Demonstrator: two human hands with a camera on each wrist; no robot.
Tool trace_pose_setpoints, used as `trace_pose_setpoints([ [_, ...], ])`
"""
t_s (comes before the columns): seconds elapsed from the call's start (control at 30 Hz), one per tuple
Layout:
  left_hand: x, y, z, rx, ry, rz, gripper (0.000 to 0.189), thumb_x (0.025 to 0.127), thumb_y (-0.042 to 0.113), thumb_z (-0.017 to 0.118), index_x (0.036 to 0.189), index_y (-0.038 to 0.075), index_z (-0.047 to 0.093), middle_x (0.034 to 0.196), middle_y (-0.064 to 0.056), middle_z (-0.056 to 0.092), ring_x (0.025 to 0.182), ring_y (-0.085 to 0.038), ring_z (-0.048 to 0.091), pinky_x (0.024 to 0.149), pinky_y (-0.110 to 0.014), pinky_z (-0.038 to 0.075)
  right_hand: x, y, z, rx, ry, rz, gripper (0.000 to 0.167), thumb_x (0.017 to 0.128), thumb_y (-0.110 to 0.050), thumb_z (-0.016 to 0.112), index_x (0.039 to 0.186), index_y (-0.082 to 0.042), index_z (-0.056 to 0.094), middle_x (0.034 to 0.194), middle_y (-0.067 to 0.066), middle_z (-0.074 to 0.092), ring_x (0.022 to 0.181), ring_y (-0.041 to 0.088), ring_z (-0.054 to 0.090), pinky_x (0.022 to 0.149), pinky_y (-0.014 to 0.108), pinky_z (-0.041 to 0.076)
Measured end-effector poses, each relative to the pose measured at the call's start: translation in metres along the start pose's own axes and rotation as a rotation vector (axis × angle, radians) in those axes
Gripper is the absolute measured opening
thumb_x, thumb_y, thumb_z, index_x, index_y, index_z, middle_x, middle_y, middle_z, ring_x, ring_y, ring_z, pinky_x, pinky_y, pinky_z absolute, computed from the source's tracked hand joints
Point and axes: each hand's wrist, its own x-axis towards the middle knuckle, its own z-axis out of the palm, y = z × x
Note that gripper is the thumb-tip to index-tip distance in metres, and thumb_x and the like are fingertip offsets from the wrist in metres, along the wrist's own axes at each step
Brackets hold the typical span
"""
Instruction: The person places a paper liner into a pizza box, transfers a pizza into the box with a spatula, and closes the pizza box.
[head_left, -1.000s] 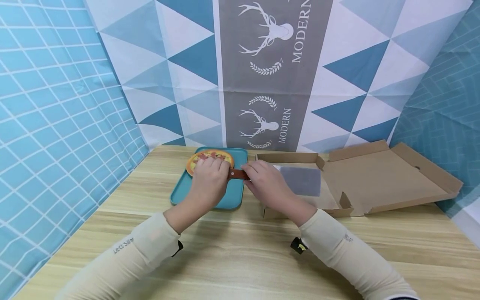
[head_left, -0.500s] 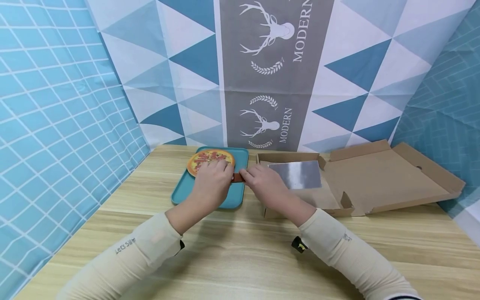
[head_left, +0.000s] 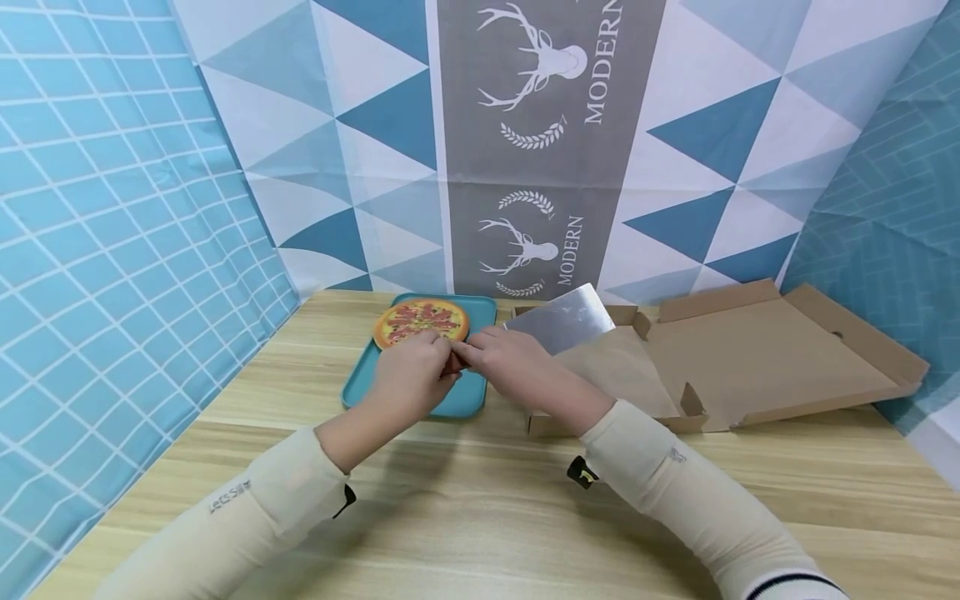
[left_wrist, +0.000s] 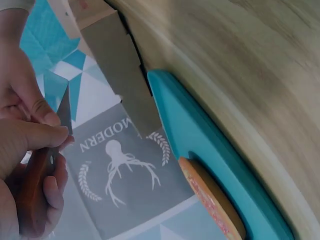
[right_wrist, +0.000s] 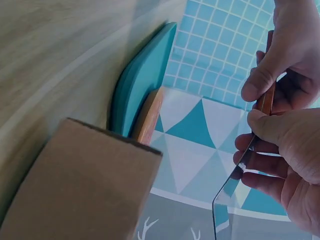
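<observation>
In the head view, both hands hold a metal spatula (head_left: 573, 318) with a brown wooden handle (left_wrist: 34, 195), raised between a tray and a box. My left hand (head_left: 405, 375) grips the handle, its fingers curled round the wood. Close beside it, my right hand (head_left: 517, 371) pinches the spatula at its neck, where the handle meets the metal; in the right wrist view its thumb and fingers (right_wrist: 262, 185) flank the bent metal. The flat blade points away to the right over the box. Beyond my left hand, a round toy pizza (head_left: 422, 319) lies on the teal tray (head_left: 465, 404).
To the right stands a cardboard pizza box (head_left: 772, 350) with its lid laid back. Brown paper (head_left: 618, 367) shows in its base. The wooden table (head_left: 480, 517) backs onto a patterned cloth wall (head_left: 536, 167), with a blue tiled sheet (head_left: 127, 208) on the left.
The blade has swung from lying level over the box to tilted up and toward the back. The right hand has come left, closer to the left hand, which has moved slightly left and down.
</observation>
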Motion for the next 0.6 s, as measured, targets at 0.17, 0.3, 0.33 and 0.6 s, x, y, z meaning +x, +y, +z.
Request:
trace_pose_setpoints([
  [0.17,-0.003,-0.012,-0.010,-0.032,0.000,-0.042,0.027,0.075,0.025,0.086,0.081,0.008,0.066,0.074,-0.003,0.058,0.060,-0.019,0.057,0.050,-0.034,0.050,0.013,-0.004,-0.001,-0.015,0.011,-0.015,0.033,0.097,-0.023,0.061,0.129,-0.014,0.062,0.104,-0.002,0.065,0.090,0.017,0.059,0.066,0.027,0.051],
  [0.3,-0.005,-0.023,-0.019,-0.070,-0.052,-0.087,0.026,0.076,0.024,0.084,0.074,0.011,0.062,0.070,-0.002,0.054,0.056,-0.016,0.050,0.048,-0.031,0.043,0.021,-0.007,-0.002,-0.015,0.029,-0.042,0.038,0.096,-0.021,0.064,0.132,-0.010,0.059,0.116,0.002,0.064,0.100,0.020,0.060,0.074,0.028,0.054],
  [0.33,-0.005,-0.025,-0.021,-0.077,-0.068,-0.101,0.027,0.076,0.024,0.084,0.073,0.011,0.061,0.070,-0.002,0.054,0.056,-0.015,0.049,0.047,-0.030,0.042,0.023,-0.008,-0.003,-0.010,0.041,-0.049,0.039,0.095,-0.020,0.066,0.132,-0.009,0.059,0.119,0.004,0.063,0.103,0.021,0.060,0.078,0.029,0.053],
  [0.6,-0.012,-0.053,-0.040,-0.077,-0.168,-0.205,0.024,0.079,0.023,0.081,0.073,0.010,0.062,0.064,0.000,0.054,0.053,-0.016,0.047,0.047,-0.031,0.037,0.020,-0.004,0.000,0.028,0.226,-0.071,0.021,0.083,-0.005,0.071,0.105,-0.005,0.069,0.114,0.012,0.063,0.106,0.028,0.058,0.095,0.035,0.047],
])
